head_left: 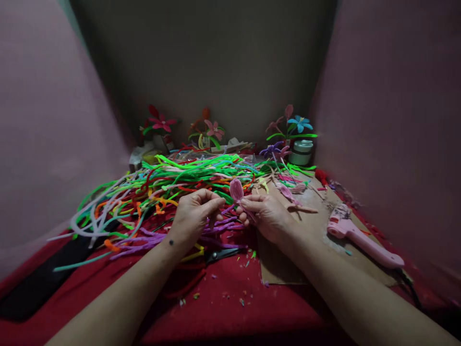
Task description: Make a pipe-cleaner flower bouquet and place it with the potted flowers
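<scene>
Head view: the right hand (273,216) pinches a petal (236,190) in its fingers, the left hand (190,216), at eight o'clock, presses its own together, glue gun (367,241) near four.

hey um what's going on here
A person's right hand holds a pink petal-shaped pipe-cleaner piece upright; the left hand is beside it, fingers curled, its grip unclear. Beyond lies a heap of colorful pipe cleaners. A pink glue gun rests on cardboard at the right, and pipe-cleaner flowers stand at the back.
</scene>
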`<state>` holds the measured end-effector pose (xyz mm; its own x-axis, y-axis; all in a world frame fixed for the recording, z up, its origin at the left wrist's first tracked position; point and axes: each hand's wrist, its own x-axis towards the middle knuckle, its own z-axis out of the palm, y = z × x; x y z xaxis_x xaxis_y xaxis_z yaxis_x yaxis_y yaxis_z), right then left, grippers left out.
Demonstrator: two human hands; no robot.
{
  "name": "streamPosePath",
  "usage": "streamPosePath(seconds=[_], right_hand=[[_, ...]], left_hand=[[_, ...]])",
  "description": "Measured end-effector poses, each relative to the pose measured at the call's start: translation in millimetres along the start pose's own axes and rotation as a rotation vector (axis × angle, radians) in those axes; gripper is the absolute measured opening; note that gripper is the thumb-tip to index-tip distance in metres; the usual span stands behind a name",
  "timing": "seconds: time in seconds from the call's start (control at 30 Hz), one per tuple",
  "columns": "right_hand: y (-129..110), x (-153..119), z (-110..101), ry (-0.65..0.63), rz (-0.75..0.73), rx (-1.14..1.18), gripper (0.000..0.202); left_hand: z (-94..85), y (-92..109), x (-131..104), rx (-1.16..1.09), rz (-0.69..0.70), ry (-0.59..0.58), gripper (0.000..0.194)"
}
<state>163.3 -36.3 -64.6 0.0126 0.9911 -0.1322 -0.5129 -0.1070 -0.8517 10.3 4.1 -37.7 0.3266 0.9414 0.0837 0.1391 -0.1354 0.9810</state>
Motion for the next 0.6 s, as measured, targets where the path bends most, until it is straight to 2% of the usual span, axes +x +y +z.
streamPosePath(seconds=[0.07, 0.2, 0.4, 0.6], right_hand=[[0.8, 0.6, 0.1, -0.016, -0.013, 0.026, 0.002], [0.4, 2.1, -0.1, -0.007, -0.095, 0.059, 0.014], [-2.3, 4.3, -1.5, 0.326, -0.215, -0.093, 0.025], [-6.3, 8.1, -6.6, 0.458, -0.240, -0.290, 0.016]], left_hand=[[1.5, -1.1, 0.0, 0.001, -0.016, -0.031, 0.019], [3.5, -7.5, 0.4, -0.054, -0.038, -0.113, 0.023], [3.2, -11.7, -1.4, -0.070, -0.023, -0.139, 0.022], [2.7, -10.2, -1.4, -0.117, -0.018, -0.114, 0.019]])
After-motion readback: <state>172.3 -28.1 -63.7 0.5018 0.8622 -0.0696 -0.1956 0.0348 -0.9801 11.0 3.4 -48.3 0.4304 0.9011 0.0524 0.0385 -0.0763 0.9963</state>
